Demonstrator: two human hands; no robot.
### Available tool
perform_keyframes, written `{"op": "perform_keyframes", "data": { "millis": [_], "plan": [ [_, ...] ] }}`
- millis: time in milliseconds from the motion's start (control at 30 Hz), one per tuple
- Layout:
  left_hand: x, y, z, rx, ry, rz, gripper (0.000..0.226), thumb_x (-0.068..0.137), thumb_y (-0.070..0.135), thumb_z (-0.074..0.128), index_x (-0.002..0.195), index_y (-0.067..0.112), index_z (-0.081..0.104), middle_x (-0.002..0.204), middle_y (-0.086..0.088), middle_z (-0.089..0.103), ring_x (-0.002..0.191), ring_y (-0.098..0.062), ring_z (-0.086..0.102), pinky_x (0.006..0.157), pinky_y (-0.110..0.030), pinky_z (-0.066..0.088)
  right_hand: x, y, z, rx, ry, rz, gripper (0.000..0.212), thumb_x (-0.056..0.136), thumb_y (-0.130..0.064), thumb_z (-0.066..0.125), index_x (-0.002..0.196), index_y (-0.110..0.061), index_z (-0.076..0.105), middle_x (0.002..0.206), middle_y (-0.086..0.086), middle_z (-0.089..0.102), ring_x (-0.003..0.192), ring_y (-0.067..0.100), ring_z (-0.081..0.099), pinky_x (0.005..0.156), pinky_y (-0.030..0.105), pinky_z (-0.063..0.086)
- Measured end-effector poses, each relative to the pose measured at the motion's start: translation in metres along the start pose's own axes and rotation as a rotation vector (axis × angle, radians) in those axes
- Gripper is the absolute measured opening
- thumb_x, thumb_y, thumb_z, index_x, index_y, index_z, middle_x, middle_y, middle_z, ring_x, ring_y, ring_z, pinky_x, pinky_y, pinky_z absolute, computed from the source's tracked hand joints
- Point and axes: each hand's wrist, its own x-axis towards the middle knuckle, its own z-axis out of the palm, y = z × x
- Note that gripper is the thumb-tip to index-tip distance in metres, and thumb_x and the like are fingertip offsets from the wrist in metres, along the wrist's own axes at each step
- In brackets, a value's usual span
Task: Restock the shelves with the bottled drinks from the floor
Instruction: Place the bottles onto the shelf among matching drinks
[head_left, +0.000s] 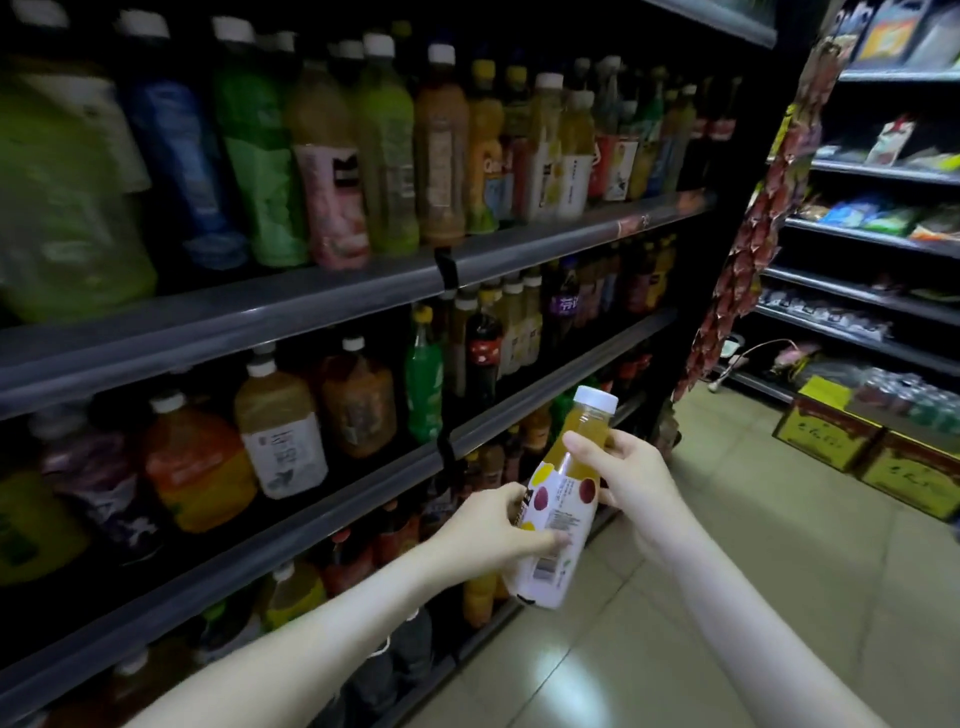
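Note:
A juice bottle (563, 514) with a white cap, orange-yellow liquid and a white label with red and yellow spots is held tilted in the air, in front of the lower shelves. My left hand (493, 530) grips its lower body from the left, fingers curled over the label. My right hand (631, 480) holds its upper part from the right, thumb across the front below the neck. The dark shelf unit (311, 306) on the left is full of bottled drinks on several levels.
Strings of red snack packets (748, 249) hang at the shelf's end. Yellow cardboard boxes (826, 436) and a pack of water bottles (914, 400) sit on the tiled floor at right, below another shelf unit (872, 234) of snacks.

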Motion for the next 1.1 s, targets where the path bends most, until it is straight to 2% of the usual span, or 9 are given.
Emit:
{"op": "perform_keyframes", "data": {
  "millis": [167,333,433,500,667,767,867,967,1100],
  "plan": [
    [0.107,0.013,-0.007,-0.156,-0.117,-0.057,0.036,0.069,0.044,0.078,0.098,0.024,0.070,0.101,0.005,0.074,0.097,-0.012,0.069,0.096,-0.039,0.051,0.100,0.009,-0.052,-0.090,-0.202,0.127,0.036,0.083,-0.029,0.072,0.114,-0.013,0.061,0.106,0.004,0.073,0.096,0.018,0.071,0.088,0.041,0.056],
    [0.188,0.024,-0.007,-0.120,-0.106,-0.083,0.029,0.080,0.035,0.076,0.104,0.022,0.069,0.101,0.007,0.073,0.093,-0.005,0.069,0.084,-0.024,0.054,0.174,0.022,-0.086,-0.055,-0.325,0.207,0.038,0.083,-0.031,0.071,0.114,-0.011,0.061,0.107,0.007,0.073,0.099,0.024,0.070,0.087,0.048,0.056],
    [0.231,0.018,-0.008,-0.004,0.051,-0.091,0.035,0.076,0.049,0.073,0.107,0.035,0.064,0.105,0.015,0.070,0.096,0.003,0.064,0.089,-0.025,0.052,0.225,0.033,-0.092,-0.014,-0.299,0.190,0.052,0.073,-0.036,0.074,0.114,-0.009,0.060,0.106,0.007,0.073,0.098,0.023,0.070,0.085,0.047,0.056],
    [0.256,0.012,-0.008,0.039,0.174,-0.121,0.045,0.079,0.049,0.072,0.119,0.031,0.060,0.112,0.015,0.066,0.102,0.002,0.061,0.094,-0.026,0.049,0.260,0.041,-0.095,0.014,-0.288,0.182,0.055,0.068,-0.038,0.076,0.112,-0.009,0.060,0.107,0.008,0.073,0.096,0.023,0.071,0.083,0.047,0.057],
    [0.306,0.015,-0.001,0.078,0.305,-0.185,0.059,0.083,0.041,0.070,0.136,0.029,0.045,0.121,0.011,0.059,0.105,-0.003,0.057,0.087,-0.018,0.048,0.349,0.049,-0.109,0.029,-0.430,0.134,0.031,0.083,-0.016,0.072,0.110,-0.009,0.059,0.106,0.008,0.072,0.097,0.024,0.070,0.079,0.040,0.057],
    [0.336,0.032,0.004,0.179,0.337,-0.224,0.056,0.080,0.041,0.070,0.126,0.026,0.042,0.105,0.011,0.059,0.092,-0.008,0.060,0.074,-0.022,0.050,0.386,0.048,-0.115,0.015,-0.573,0.106,0.027,0.085,-0.005,0.070,0.109,-0.007,0.060,0.104,0.012,0.072,0.095,0.026,0.070,0.073,0.034,0.056],
    [0.356,0.041,0.015,0.305,0.478,-0.280,0.052,0.077,0.045,0.072,0.109,0.018,0.041,0.095,0.003,0.063,0.083,-0.017,0.063,0.067,-0.035,0.052,0.410,0.046,-0.117,-0.014,-0.734,0.078,0.045,0.077,-0.015,0.077,0.117,-0.004,0.058,0.108,0.015,0.070,0.099,0.029,0.069,0.079,0.037,0.055],
    [0.365,0.040,0.027,0.468,0.632,-0.345,0.055,0.080,0.045,0.067,0.115,0.015,0.037,0.108,-0.003,0.062,0.090,-0.026,0.063,0.062,-0.032,0.044,0.419,0.048,-0.111,-0.082,-0.784,0.090,0.059,0.072,-0.028,0.084,0.120,-0.011,0.055,0.108,0.011,0.071,0.100,0.026,0.069,0.086,0.043,0.056],
    [0.363,0.030,0.028,0.573,0.735,-0.432,0.058,0.083,0.043,0.064,0.123,0.013,0.035,0.119,-0.004,0.054,0.105,-0.026,0.058,0.068,-0.033,0.045,0.419,0.055,-0.095,-0.089,-0.799,0.104,0.038,0.077,-0.018,0.081,0.110,-0.015,0.063,0.101,0.008,0.073,0.094,0.024,0.071,0.081,0.049,0.058]
  ]
}}
